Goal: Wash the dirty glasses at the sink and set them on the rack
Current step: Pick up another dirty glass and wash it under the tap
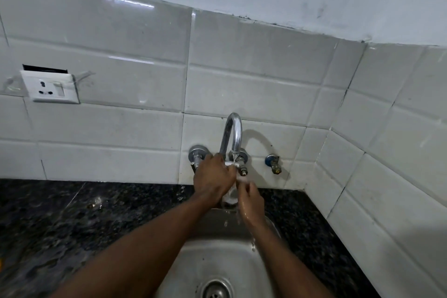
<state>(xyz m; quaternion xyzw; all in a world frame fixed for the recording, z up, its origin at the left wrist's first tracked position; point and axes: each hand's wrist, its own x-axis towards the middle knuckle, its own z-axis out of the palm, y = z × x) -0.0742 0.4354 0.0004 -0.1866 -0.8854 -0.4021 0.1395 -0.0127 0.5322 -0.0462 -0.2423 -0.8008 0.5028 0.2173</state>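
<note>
A clear glass (229,195) is gripped between both hands — left (211,182), right (250,203) — under the running tap (233,133), above the sink (217,261).

left hand (211,178) + right hand (249,203) grip glass (231,195) | under running tap (232,132) | over sink (193,273)

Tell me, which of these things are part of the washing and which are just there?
In use: glass, held by left hand and right hand; tap, running; sink.

Just there: wall socket, blue valve, dark counter, tiled wall.
</note>
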